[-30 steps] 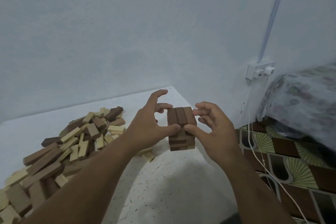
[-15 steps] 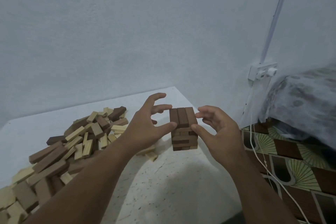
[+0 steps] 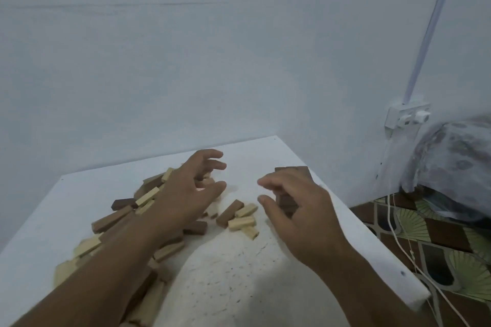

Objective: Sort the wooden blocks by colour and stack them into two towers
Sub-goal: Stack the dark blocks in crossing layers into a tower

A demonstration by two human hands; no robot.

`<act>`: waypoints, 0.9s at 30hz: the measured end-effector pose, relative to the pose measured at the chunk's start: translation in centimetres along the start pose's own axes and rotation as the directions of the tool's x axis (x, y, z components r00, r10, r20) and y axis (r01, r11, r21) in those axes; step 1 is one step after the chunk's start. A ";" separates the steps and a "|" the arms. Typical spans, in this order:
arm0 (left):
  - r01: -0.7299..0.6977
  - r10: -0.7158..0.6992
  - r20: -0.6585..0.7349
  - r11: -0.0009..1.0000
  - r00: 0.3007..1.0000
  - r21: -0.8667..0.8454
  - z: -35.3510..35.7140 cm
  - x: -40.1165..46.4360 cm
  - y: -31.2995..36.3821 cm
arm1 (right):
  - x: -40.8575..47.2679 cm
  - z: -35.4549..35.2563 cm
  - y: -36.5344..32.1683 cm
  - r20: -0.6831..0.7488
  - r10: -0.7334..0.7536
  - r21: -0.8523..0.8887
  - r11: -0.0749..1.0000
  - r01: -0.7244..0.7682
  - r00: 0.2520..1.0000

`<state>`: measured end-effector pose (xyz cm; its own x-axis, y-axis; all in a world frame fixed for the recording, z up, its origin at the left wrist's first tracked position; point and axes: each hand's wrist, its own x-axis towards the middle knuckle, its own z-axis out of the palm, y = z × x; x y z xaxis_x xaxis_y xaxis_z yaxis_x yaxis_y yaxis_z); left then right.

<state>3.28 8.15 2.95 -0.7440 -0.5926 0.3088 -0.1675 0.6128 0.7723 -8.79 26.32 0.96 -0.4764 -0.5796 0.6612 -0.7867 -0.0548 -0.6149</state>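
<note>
A short tower of dark brown blocks (image 3: 288, 203) stands near the table's right edge, mostly hidden behind my right hand (image 3: 295, 207). That hand hovers in front of it with loosely curled fingers and holds nothing. My left hand (image 3: 190, 191) hangs above the pile of mixed light and dark blocks (image 3: 125, 218) on the left, fingers spread and empty. A few loose blocks (image 3: 240, 216), light and brown, lie between the two hands.
The white table (image 3: 225, 281) ends close to the right of the tower. Beyond that edge are a patterned floor (image 3: 435, 241), a white cable (image 3: 398, 236) and a wall socket (image 3: 406, 115). A covered bundle (image 3: 457, 164) sits at far right.
Both hands have let go of the dark tower and moved left and apart. The left hand now hangs over the pile. The camera has tilted, so the scene sits lower in view.
</note>
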 end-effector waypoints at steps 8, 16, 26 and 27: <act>0.105 -0.113 0.015 0.953 0.993 0.286 -5.8 0.2 -5.2 | 3.4 7.8 -0.9 0.481 0.417 -0.416 0.883 -0.218 0.771; 0.163 -0.198 0.013 0.843 0.980 0.512 -3.9 6.8 -7.6 | 6.9 10.0 0.6 0.429 0.474 -0.426 0.857 -0.291 0.769; 0.250 -0.278 -0.063 0.716 0.959 0.652 0.0 14.0 -9.9 | 11.9 14.0 3.5 0.506 0.387 -0.475 0.871 -0.125 0.771; 0.285 -0.284 -0.090 0.785 0.955 0.551 -0.4 14.1 -9.9 | 12.3 14.7 4.1 0.545 0.393 -0.509 0.857 -0.080 0.741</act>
<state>-5.28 -6.43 -0.14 -0.6043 -0.7868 0.1260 -0.6998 0.5996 0.3882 -12.15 7.03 0.27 -0.4477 -0.8941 0.0139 -0.8361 0.4130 -0.3610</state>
